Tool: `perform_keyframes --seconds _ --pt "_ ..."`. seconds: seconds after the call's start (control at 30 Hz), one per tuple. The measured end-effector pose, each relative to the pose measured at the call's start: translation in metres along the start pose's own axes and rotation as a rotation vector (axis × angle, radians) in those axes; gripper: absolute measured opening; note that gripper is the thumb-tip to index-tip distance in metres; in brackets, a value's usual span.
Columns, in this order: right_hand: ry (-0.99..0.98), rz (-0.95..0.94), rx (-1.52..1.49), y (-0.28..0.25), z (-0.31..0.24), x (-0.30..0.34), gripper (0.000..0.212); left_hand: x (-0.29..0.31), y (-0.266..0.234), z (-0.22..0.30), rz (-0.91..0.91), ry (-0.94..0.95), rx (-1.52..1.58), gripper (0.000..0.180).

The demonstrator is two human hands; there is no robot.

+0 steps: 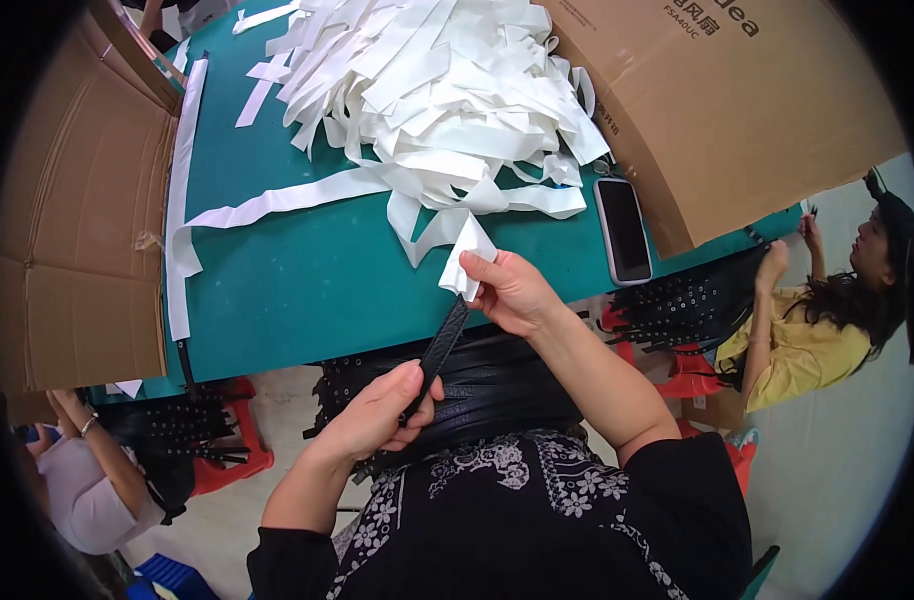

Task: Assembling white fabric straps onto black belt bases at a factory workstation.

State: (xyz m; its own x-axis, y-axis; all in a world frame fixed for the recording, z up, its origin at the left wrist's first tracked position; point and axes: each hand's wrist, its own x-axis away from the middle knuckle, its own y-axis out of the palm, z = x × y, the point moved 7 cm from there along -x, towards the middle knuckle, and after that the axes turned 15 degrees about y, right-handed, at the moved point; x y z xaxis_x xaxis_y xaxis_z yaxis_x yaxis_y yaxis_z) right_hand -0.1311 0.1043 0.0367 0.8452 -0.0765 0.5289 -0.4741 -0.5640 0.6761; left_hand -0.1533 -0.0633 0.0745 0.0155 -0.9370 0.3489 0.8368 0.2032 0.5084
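A black textured belt (445, 342) slants up from my left hand (385, 402), whose fingers are closed round it with the thumb on top. At the belt's upper end, my right hand (515, 290) pinches a folded white strip (468, 250) between thumb and fingers. The strip meets the belt tip there; my fingers hide whether it wraps right round. Across my lap lies a stack of black belts (507, 390), with eyelets showing at its left side. Just beyond my right hand, a heap of loose white strips (427, 90) covers the green table (277, 270).
Cardboard boxes stand at the left (82, 240) and right (737, 110). A phone (624, 230) lies by the right box. Along the table's left edge runs a long white-wrapped strap (185, 200). Co-workers sit at the right (807, 335) and left (92, 490), with eyeleted black belts.
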Motion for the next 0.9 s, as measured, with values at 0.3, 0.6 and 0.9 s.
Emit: perform_keyframes --seconds 0.3,0.6,0.9 --pt "0.027 0.063 0.376 0.016 -0.002 0.011 0.025 0.0 -0.009 -0.007 0.084 -0.049 -0.018 0.037" --pt "0.092 0.06 0.551 0.042 0.042 0.001 0.02 -0.025 -0.023 -0.016 0.134 0.023 0.174 0.024" --pt "0.136 -0.057 0.58 0.08 0.076 -0.022 0.024 0.081 -0.056 -0.028 0.285 0.083 -0.205 0.027"
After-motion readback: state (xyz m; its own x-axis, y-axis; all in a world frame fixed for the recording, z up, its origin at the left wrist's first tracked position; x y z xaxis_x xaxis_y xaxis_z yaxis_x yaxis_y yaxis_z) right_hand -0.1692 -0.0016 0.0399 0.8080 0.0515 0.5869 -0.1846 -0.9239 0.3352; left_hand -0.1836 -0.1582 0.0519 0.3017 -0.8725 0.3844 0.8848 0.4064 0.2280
